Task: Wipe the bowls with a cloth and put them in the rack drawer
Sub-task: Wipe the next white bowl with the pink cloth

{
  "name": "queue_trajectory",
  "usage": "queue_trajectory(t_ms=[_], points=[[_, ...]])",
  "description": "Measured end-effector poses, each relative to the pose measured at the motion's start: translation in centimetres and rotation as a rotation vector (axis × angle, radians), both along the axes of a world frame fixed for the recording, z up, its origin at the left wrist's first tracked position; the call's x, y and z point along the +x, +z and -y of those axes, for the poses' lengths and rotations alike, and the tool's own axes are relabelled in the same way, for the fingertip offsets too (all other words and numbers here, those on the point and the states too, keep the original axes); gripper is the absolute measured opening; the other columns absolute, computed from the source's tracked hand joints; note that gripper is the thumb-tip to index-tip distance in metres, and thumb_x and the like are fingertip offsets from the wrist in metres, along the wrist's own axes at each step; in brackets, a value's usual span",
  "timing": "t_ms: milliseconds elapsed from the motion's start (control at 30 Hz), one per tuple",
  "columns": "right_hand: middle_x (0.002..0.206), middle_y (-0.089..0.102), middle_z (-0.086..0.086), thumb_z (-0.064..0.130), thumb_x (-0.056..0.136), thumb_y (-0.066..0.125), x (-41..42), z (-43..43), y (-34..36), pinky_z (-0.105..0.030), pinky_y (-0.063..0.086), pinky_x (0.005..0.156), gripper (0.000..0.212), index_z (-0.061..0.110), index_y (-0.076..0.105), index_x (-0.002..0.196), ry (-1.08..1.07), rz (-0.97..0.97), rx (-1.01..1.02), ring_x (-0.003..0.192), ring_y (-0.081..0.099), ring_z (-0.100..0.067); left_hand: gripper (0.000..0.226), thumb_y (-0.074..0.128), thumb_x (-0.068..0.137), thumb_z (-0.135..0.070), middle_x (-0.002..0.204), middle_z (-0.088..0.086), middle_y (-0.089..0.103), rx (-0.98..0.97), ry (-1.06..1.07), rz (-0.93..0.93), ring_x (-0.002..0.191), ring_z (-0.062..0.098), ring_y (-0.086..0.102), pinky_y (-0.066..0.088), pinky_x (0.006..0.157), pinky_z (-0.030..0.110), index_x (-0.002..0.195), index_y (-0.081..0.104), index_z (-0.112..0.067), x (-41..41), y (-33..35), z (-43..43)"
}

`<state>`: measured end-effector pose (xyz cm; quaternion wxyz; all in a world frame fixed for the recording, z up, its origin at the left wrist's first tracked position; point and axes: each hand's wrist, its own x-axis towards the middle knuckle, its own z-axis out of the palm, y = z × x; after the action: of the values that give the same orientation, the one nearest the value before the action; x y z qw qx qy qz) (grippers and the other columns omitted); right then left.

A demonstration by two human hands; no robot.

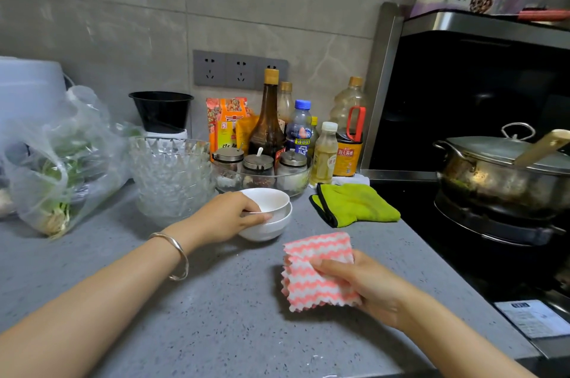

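Presently, left hand [229, 217]: closed on the near rim of the upper white bowl, thumb on the outside, fingertips curled over the edge; a bracelet [175, 254] sits on the wrist.
White bowls [271, 217]: two, nested, upright on the grey counter [185, 316], the upper one tipped slightly toward the hand.
Right hand [364, 282]: pinching the pink-and-white cloth [317, 273], thumb lying across its top face, other fingers hidden beneath.
Cloth position: near the bowls, to their right and closer to the camera, not touching them; whether it rests on the counter cannot be told.
Behind the bowls: a stack of glass bowls [172, 174] just to the left; a wide glass dish [296, 183] with three lidded jars [259, 165] close behind.
Further back: bottles [268, 118] and orange packets [228, 121] against the tiled wall, under a row of sockets [240, 69]; a black tub [162, 111].
Left side: a clear plastic bag of greens [58, 168].
Right side: a folded green cloth [354, 205] beside the dish; a lidded pot [505, 168] on the stove [493, 242] at the counter's edge.
Rack drawer: not seen.
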<state>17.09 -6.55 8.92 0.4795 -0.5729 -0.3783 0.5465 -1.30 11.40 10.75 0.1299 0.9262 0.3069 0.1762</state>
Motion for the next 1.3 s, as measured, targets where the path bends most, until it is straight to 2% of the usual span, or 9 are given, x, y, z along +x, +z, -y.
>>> queue_trajectory(t_ms=[200, 467, 567, 667, 833, 900, 1033, 1133, 1300], points=[[0.098, 0.074, -0.014, 0.008, 0.089, 0.062, 0.2, 0.3, 0.2, -0.023, 0.058, 0.066, 0.014, 0.003, 0.067, 0.1, -0.01, -0.024, 0.012, 0.074, 0.072, -0.016, 0.045, 0.051, 0.096, -0.043, 0.061, 0.005, 0.049, 0.091, 0.017, 0.026, 0.058, 0.016, 0.042, 0.027, 0.058, 0.034, 0.064, 0.053, -0.011, 0.4, 0.2, -0.2], [0.096, 0.075, -0.01, 0.025, 0.077, 0.063, 1.5, 1.7, 2.0, -0.024, 0.057, 0.063, 0.034, 0.006, 0.067, 0.104, -0.141, -0.156, 0.153, 0.075, 0.072, -0.017, 0.064, 0.04, 0.089, -0.058, 0.077, 0.022, 0.059, 0.076, 0.031, 0.76, 0.073, 0.035, 0.052, 0.035, 0.059, 0.04, 0.082, 0.062, 0.001, 0.2, 3.5, 3.5], [0.105, 0.073, -0.006, 0.04, 0.073, 0.059, 1.9, 2.5, 3.2, -0.034, 0.054, 0.085, 0.052, 0.014, 0.063, 0.118, -0.195, -0.141, 0.306, 0.095, 0.071, -0.02, 0.064, 0.043, 0.089, -0.056, 0.082, 0.022, 0.061, 0.013, -0.01, 0.824, 0.074, 0.028, 0.052, 0.036, 0.061, 0.032, 0.088, 0.064, 0.005, 0.8, 3.9, 7.8], [0.108, 0.072, 0.004, 0.047, 0.076, 0.058, 0.8, 3.1, 4.5, -0.04, 0.05, 0.094, 0.05, 0.023, 0.063, 0.119, -0.247, 0.028, 0.477, 0.098, 0.068, -0.014, 0.037, 0.054, 0.09, -0.05, 0.08, -0.003, 0.071, -0.28, -0.005, 0.944, 0.07, 0.004, 0.057, 0.045, 0.067, 0.022, 0.083, 0.072, -0.019, 2.0, 2.8, 11.8], [0.135, 0.056, 0.014, 0.09, 0.069, 0.039, -2.1, 4.2, 3.7, -0.027, 0.045, 0.096, 0.067, 0.048, 0.057, 0.119, -0.121, 0.47, 0.528, 0.101, 0.055, 0.0, 0.042, 0.049, 0.093, -0.045, 0.082, 0.004, 0.071, -0.436, 0.042, 1.103, 0.076, 0.01, 0.06, 0.047, 0.073, 0.031, 0.086, 0.07, -0.008, 3.7, 1.0, 16.3], [0.136, 0.052, 0.023, 0.084, 0.076, 0.03, -2.9, 6.0, 3.7, -0.01, 0.041, 0.083, 0.071, 0.044, 0.053, 0.13, -0.126, 0.486, 0.648, 0.101, 0.052, 0.01, 0.052, 0.041, 0.087, -0.049, 0.078, 0.003, 0.071, -0.506, 0.111, 1.171, 0.075, 0.013, 0.061, 0.048, 0.071, 0.032, 0.084, 0.069, -0.004, 3.6, 0.7, 17.6], [0.11, 0.064, 0.022, 0.055, 0.091, 0.038, -2.4, 8.1, 4.1, -0.016, 0.042, 0.068, 0.039, 0.039, 0.061, 0.119, -0.207, 0.685, 0.725, 0.087, 0.059, 0.005, 0.069, 0.031, 0.079, -0.059, 0.067, 0.003, 0.071, -0.512, 0.28, 1.224, 0.068, 0.012, 0.063, 0.051, 0.061, 0.029, 0.076, 0.065, 0.001, 3.6, 0.5, 20.4], [0.122, 0.058, 0.025, 0.051, 0.092, 0.042, -3.4, 8.5, 4.0, -0.022, 0.045, 0.091, 0.039, 0.039, 0.053, 0.128, -0.163, 0.683, 0.725, 0.115, 0.053, 0.005, 0.081, 0.029, 0.086, -0.062, 0.07, 0.022, 0.068, -0.443, 0.315, 1.216, 0.061, 0.017, 0.058, 0.049, 0.059, 0.044, 0.076, 0.06, 0.012, 3.8, 0.4, 22.2], [0.145, 0.039, 0.025, 0.048, 0.097, 0.032, -6.4, 10.3, 2.1, -0.033, 0.03, 0.114, 0.046, 0.039, 0.044, 0.14, -0.252, 0.864, 0.847, 0.14, 0.027, 0.002, 0.088, 0.024, 0.087, -0.072, 0.052, 0.015, 0.057, -0.32, 0.393, 1.254, 0.048, 0.012, 0.047, 0.038, 0.048, 0.039, 0.062, 0.058, 0.005, 3.4, -0.3, 24.6]])
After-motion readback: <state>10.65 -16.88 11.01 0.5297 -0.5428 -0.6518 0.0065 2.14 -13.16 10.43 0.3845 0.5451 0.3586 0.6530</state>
